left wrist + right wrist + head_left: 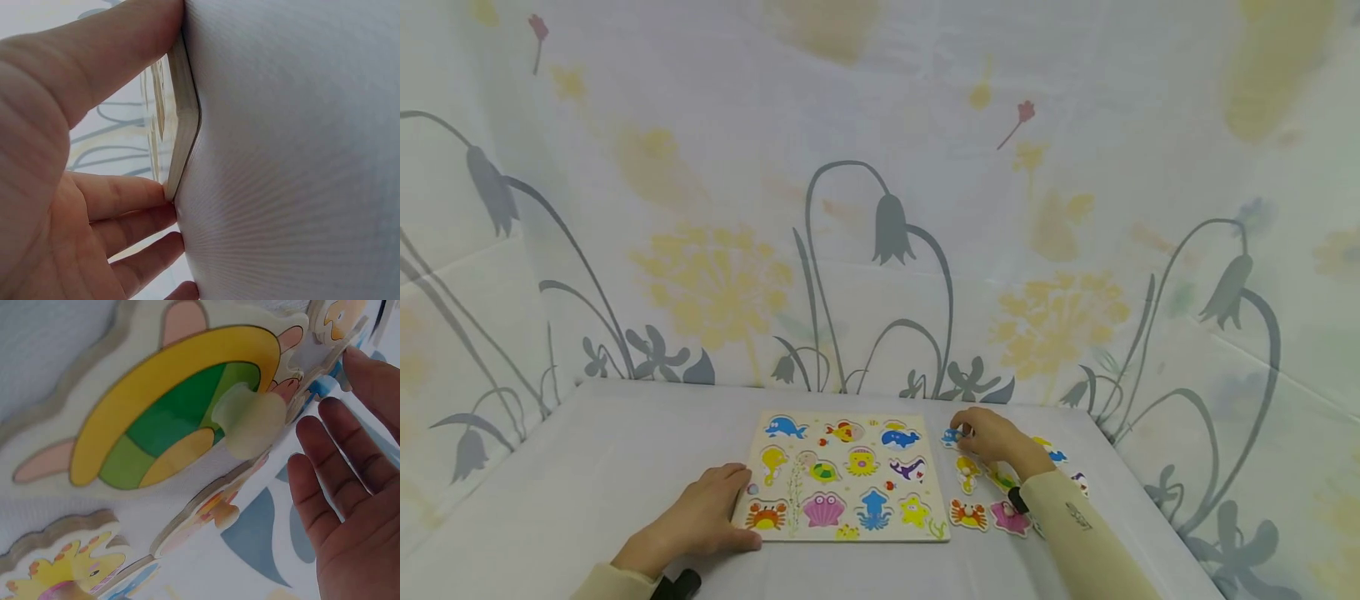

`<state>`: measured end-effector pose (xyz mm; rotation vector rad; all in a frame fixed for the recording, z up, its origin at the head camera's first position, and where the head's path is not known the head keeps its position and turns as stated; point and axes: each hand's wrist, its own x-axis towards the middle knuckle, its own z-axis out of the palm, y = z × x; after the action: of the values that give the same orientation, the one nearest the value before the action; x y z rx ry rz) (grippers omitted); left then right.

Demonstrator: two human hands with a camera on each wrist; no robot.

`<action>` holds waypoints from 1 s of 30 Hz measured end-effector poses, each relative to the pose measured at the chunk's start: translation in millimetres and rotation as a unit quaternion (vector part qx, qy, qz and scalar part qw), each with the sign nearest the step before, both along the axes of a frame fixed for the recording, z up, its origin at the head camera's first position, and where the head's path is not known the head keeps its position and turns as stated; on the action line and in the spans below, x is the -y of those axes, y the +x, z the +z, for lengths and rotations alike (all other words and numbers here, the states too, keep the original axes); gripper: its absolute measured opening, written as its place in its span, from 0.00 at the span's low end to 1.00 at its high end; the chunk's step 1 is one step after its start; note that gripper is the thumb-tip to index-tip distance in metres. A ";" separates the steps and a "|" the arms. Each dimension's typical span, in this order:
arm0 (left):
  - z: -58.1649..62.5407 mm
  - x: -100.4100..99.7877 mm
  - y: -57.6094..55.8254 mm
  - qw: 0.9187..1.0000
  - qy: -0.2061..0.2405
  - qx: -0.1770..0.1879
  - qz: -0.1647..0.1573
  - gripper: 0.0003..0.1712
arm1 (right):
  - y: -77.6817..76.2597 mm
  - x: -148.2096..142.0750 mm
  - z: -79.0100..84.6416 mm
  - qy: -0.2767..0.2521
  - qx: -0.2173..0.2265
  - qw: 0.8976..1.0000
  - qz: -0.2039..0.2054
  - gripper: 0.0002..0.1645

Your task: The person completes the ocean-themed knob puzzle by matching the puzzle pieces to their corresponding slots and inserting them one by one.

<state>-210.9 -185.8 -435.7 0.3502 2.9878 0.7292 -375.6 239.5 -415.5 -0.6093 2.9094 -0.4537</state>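
Right of centre in the frame, the nearer right hand [992,437] pinches the blue piece [951,436] just right of the puzzle board's [937,490] upper corner, while the left hand [703,508], spread, touches its lower left corner.

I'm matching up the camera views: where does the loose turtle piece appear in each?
Head: turtle piece, below and right of centre, right of the board.
Left wrist: not in it.
Right wrist: turtle piece, large, upper left to centre.
Shared landmark: white tablecloth, in all three.
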 end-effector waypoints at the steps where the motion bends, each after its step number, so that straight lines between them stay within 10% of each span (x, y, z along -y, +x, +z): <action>1: -0.3 0.0 -0.1 1.000 0.000 0.001 0.000 0.55 | -1.0 0.2 -0.7 -0.003 0.004 1.000 -0.001 0.15; 11: -1.3 0.2 -1.5 1.000 -0.006 0.001 0.000 0.56 | -6.2 0.5 -4.1 -0.039 0.040 0.998 -0.019 0.09; 30: -1.2 1.1 -1.4 1.000 -0.003 -0.001 -0.003 0.55 | -13.2 1.9 -7.5 -0.046 -0.026 0.998 0.020 0.06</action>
<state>-212.3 -186.8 -436.9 0.3614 2.9895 0.7185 -388.8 237.6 -423.0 -0.7011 2.9328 -0.5782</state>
